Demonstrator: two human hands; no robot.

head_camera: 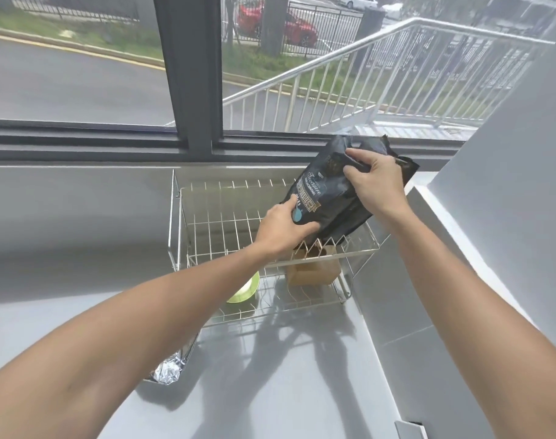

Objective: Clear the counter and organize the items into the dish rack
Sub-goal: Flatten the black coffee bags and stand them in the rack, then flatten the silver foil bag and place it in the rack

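Grey counter (302, 375) fills the near part of the scene and runs to a dark-framed window (191, 90) on the far side, with a pale wall (508, 153) rising at the right. On the counter, toward the far right, stands a two-tier wire dish rack (188, 223). Its upper shelf is bare wire on the left half.

Over the right half of that upper shelf a black pouch (340, 198) with printed lettering and a blue round label is held tilted, its top leaning toward the far right and its bottom edge down among the rack's upright tines (whether it rests on the wire or only hovers there cannot be told). The right hand (378, 182) grips the pouch near its top, fingers curled over the crumpled upper edge and thumb pressed on the front face. The left hand (283, 229) holds the lower left corner, index finger laid along the edge and thumb across the blue label.

On the lower shelf, beneath the pouch, sits a brown paper bag (314, 267); left of it, partly hidden by the left forearm, is a green-rimmed dish (248, 293). Crumpled foil (169, 372) shows at the near left, beside a wire edge.
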